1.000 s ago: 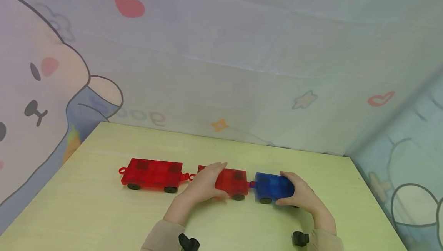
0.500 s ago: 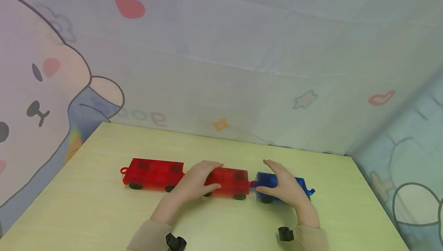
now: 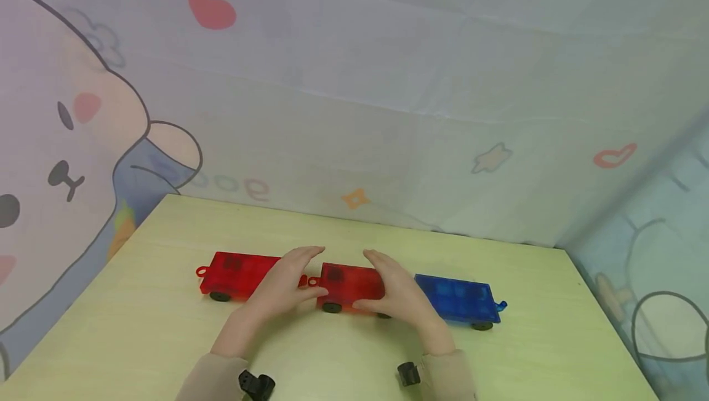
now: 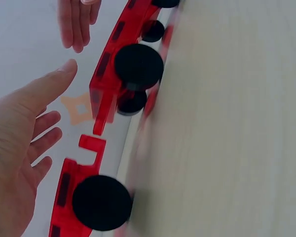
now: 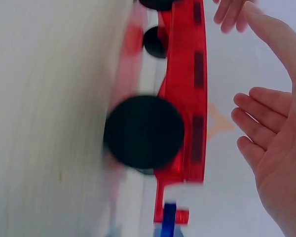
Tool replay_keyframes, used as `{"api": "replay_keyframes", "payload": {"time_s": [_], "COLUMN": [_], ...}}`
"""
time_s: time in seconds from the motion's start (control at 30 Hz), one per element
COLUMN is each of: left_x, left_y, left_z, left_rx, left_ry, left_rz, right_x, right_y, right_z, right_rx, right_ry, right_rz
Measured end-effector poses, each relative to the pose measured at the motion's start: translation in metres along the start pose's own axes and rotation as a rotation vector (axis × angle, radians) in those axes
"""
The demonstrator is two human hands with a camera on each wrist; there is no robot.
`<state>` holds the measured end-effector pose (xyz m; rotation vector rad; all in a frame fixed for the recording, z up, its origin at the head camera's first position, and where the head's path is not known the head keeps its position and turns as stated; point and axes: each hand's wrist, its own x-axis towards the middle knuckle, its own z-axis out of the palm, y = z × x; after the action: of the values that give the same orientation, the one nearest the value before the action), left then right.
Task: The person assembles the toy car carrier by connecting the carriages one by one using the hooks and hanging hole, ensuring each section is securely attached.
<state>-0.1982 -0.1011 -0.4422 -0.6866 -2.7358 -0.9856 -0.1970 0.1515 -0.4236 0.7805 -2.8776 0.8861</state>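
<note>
In the head view a see-through red toy train car stands at left, a second red car in the middle and a blue car at right. My left hand hovers over the left car's right end, fingers spread and holding nothing. My right hand is over the middle car's right end, its thumb and fingers apart around it. In the left wrist view the left car's hook is close to the middle car's ring bar. In the right wrist view the blue coupling meets the middle car's red hook.
The cars stand in a row on a pale wooden table. A printed cloth backdrop rises behind the table's back edge. Black wrist cameras sit at both sleeves.
Both hands have shifted left: the right from the blue car to the middle red car, the left from the middle car to the left one. The cars have barely moved.
</note>
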Motion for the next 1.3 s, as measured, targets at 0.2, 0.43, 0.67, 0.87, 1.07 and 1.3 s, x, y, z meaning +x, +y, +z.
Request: {"api": "replay_keyframes", "payload": {"time_s": [0.2,0.43,0.67,0.87,1.07,1.3], "left_x": [-0.004,-0.009,-0.016,-0.018,-0.02,-0.02], "left_y": [-0.01,-0.02,-0.032,-0.038,-0.041,-0.044], "left_z": [-0.008,-0.017,-0.023,-0.027,-0.029,-0.028], "left_rx": [0.0,0.013,0.029,0.01,0.003,-0.013], "left_ry": [-0.005,-0.04,-0.046,-0.069,-0.068,-0.078], "left_rz": [-0.023,-0.071,-0.128,-0.177,-0.189,-0.174], "right_x": [0.009,0.013,0.016,0.016,0.015,0.014], "right_y": [-0.011,-0.012,-0.008,-0.004,-0.003,-0.001], "right_z": [0.009,0.02,0.024,0.025,0.023,0.022], "right_rx": [0.026,0.025,-0.005,-0.027,-0.008,0.001], "right_ry": [-0.03,-0.055,-0.07,-0.085,-0.096,-0.103], "right_rz": [-0.008,0.02,0.029,0.039,0.046,0.07]}}
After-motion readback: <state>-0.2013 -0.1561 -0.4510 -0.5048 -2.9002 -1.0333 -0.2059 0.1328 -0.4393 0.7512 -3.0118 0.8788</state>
